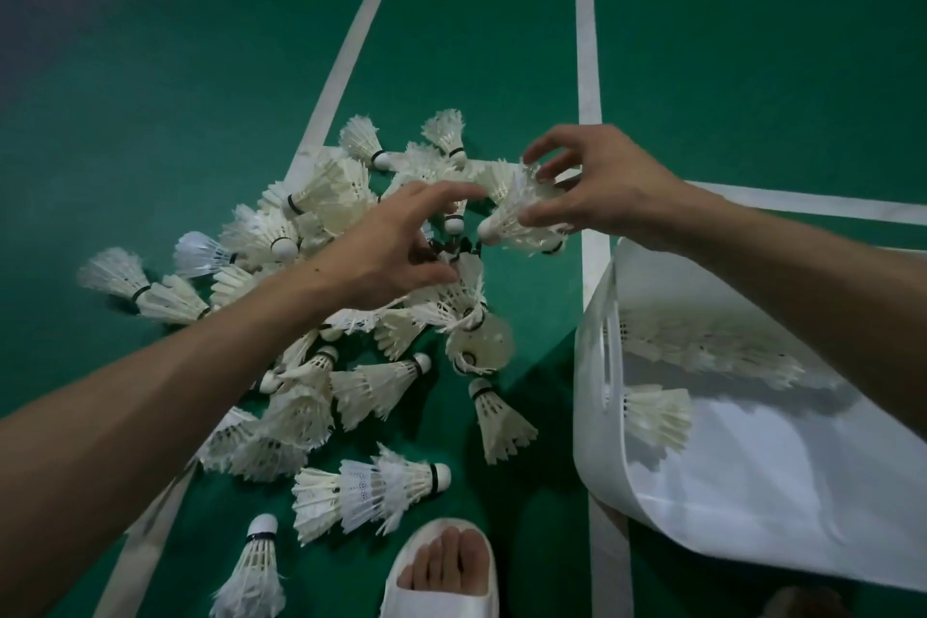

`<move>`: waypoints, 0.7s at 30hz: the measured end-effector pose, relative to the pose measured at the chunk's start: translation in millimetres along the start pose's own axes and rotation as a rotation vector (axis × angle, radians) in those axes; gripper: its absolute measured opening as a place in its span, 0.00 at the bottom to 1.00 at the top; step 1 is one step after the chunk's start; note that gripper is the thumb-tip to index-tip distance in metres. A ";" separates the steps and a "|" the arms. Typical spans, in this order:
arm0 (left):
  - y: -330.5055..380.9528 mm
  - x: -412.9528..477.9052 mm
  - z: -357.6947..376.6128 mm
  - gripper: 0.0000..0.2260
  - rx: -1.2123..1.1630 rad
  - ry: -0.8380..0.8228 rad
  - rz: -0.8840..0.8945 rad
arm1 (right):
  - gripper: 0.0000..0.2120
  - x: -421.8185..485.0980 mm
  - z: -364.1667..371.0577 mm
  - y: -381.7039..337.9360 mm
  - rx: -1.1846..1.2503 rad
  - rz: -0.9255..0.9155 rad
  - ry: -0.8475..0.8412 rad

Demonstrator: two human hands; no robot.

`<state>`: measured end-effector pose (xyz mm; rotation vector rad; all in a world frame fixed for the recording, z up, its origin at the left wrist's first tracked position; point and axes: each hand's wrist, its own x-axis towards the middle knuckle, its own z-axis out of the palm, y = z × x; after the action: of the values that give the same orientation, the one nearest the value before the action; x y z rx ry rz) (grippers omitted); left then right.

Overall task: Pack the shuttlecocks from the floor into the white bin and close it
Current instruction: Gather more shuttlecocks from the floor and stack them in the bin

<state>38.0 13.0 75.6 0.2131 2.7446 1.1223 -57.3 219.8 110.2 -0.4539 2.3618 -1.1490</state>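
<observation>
Gripping one shuttlecock (pixel 516 211) by its feathers, the right hand (pixel 597 186) hangs just beyond the far-left corner of the bin (pixel 597 366). The left hand (pixel 396 241) reaches with half-bent fingers (pixel 441 192) into the pile (pixel 311 396) on the floor (pixel 150 115), left of the bin; if it holds anything, I cannot tell. A few packed shuttlecocks (pixel 652 417) lie inside the bin.

No text, brand or number reads anywhere in view. The shuttlecocks (pixel 371 492) from 9 to 6 o'clock show only plain black bands by the cork, and any print on them is too small to tell. The white bin (pixel 752 477) at 4 o'clock, the white slipper (pixel 436 605) at 6 o'clock and the white court lines (pixel 587 40) toward 12 o'clock carry no lettering.
</observation>
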 end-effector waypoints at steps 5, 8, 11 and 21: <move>10.0 5.9 0.1 0.37 -0.018 -0.084 0.042 | 0.26 -5.1 -7.9 1.0 0.111 0.004 0.003; 16.5 9.0 -1.5 0.36 -0.005 -0.116 0.041 | 0.24 -7.2 -11.2 -0.7 0.255 0.017 -0.005; 21.1 12.9 -2.8 0.35 -0.020 -0.112 0.042 | 0.26 -9.3 -13.9 -1.4 0.331 0.025 -0.020; 48.5 26.0 -18.3 0.28 -0.207 -0.033 0.083 | 0.37 -22.9 -32.9 5.0 0.417 -0.045 -0.038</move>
<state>12.1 39.8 119.9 0.3160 2.5886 1.4002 -56.6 254.9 130.0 -0.3779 2.0125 -1.5885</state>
